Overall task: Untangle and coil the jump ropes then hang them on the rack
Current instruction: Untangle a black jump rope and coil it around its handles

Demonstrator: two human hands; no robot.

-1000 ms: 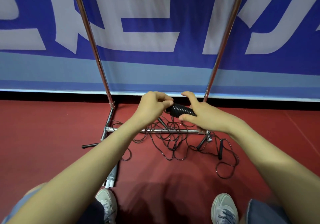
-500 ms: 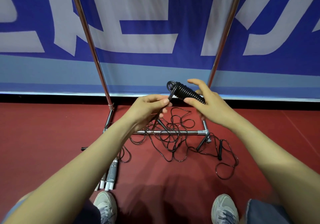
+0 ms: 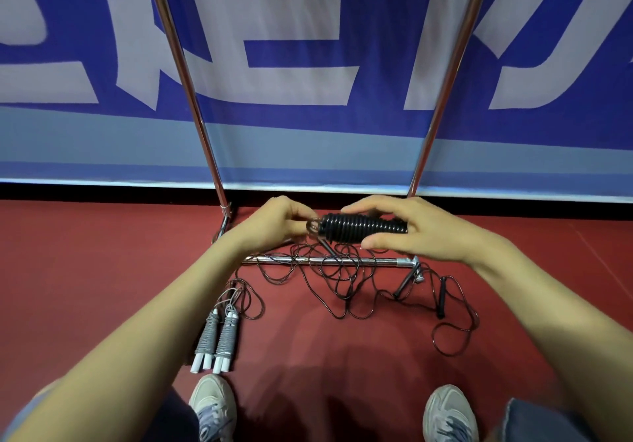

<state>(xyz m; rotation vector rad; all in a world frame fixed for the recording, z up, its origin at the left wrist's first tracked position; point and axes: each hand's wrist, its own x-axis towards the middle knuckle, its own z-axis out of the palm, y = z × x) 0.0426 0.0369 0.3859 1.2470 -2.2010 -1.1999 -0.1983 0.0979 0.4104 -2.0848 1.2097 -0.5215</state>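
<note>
Black coil (image 3: 363, 227) in right hand (image 3: 435, 232) (horizontal).

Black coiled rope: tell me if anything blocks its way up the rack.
Nothing visible does. The left hand and right hand hold the black coiled rope before the rack's uprights, and the space between them above is open. The hanging bar is out of view.

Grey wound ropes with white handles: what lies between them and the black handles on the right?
Tangled loops of thin black cord lie there on the red floor, as the head view shows.
</note>
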